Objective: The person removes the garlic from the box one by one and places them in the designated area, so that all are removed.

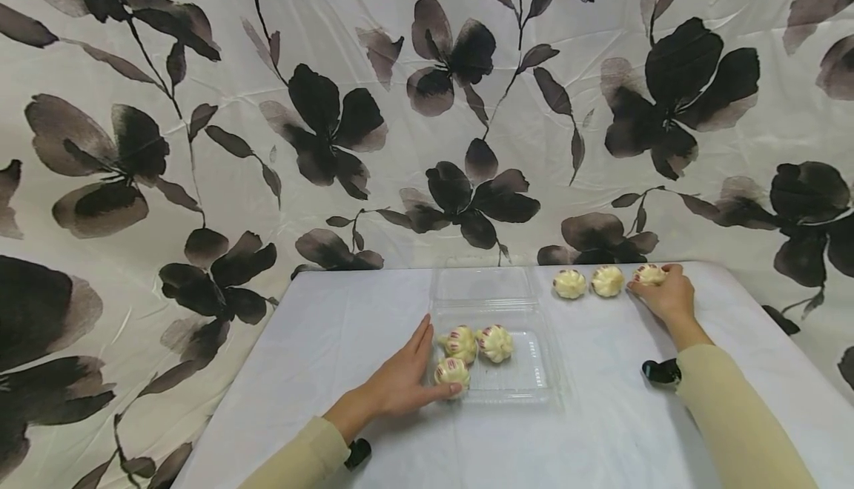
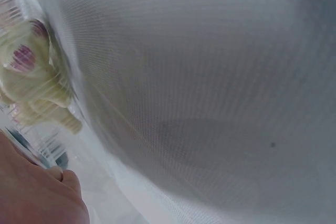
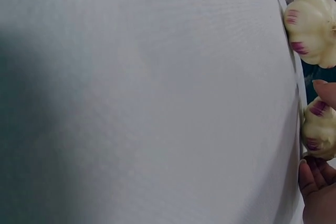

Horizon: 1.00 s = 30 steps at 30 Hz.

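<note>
Seemingly against sliding, steadies clear container (image 1: pixel 523 372) beside straight-fingered left hand (image 1: pixel 400 384); pinches garlic bulb (image 1: pixel 649 274) in right hand (image 1: pixel 672 302), well apart.

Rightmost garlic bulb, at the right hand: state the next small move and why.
Probably lift the garlic bulb toward the clear container: the right hand has thumb and fingers on either side of it, and the open container has bare floor beside its three bulbs.

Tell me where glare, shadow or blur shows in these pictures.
Head view: bright glints on the clear box; left wrist view: a broad grey shadow across the white cloth; right wrist view: a blurry dark patch at left, fainter shading beside the right hand.
</note>
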Each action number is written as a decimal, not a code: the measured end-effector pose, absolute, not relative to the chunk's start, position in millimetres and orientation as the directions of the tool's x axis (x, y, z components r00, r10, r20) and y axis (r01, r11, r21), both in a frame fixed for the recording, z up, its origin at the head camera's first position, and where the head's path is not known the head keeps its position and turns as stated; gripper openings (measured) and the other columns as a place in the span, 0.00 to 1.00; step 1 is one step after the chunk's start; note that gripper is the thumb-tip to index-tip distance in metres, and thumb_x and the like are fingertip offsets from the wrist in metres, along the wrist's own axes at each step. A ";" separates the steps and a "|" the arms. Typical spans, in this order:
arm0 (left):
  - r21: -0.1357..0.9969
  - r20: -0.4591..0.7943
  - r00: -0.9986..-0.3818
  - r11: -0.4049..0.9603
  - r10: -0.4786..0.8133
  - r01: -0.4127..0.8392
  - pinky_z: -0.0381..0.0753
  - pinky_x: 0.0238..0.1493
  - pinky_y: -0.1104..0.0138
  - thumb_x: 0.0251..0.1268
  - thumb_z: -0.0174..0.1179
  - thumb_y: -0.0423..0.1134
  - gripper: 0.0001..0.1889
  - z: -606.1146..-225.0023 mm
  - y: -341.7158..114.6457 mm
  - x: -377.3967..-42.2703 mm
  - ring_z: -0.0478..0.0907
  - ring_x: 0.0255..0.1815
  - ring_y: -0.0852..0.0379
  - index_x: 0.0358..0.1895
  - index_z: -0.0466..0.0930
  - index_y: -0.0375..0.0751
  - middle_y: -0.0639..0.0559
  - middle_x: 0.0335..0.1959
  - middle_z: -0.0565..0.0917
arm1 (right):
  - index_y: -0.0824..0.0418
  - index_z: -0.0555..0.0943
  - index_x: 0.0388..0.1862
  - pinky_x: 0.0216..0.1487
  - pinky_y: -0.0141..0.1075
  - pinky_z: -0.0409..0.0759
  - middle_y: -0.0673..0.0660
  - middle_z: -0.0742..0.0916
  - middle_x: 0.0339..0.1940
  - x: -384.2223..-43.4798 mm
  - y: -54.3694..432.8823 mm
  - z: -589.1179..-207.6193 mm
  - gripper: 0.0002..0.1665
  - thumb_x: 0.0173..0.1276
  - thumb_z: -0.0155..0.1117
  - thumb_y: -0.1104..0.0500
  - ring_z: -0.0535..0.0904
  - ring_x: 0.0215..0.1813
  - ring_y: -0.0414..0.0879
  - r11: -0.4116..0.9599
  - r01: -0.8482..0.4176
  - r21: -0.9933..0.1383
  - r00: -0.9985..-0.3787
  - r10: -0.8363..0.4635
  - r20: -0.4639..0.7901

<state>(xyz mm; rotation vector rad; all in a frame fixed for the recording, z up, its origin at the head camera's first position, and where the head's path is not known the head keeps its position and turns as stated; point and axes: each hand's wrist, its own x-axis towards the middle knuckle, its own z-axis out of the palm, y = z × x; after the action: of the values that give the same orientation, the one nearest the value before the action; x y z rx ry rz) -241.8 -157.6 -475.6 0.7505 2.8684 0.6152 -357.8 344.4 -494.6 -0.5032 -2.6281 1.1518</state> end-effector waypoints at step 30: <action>0.403 -0.019 -0.871 0.801 0.491 0.442 0.60 0.78 0.52 0.59 0.50 0.82 0.66 -476.0 -156.6 -242.9 0.47 0.83 0.44 0.83 0.36 0.33 0.47 0.85 0.32 | 0.83 0.54 0.72 0.62 0.65 0.70 0.85 0.70 0.62 -332.1 366.4 -483.8 0.52 0.70 0.68 0.48 0.67 0.63 0.78 0.708 0.147 -0.691 -0.960 0.270 0.072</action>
<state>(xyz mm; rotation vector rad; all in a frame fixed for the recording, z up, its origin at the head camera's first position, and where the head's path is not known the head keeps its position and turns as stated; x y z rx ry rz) -242.9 -156.6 -476.0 0.7447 2.8642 0.5955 -332.1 366.4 -483.8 -0.3379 -2.7462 1.0894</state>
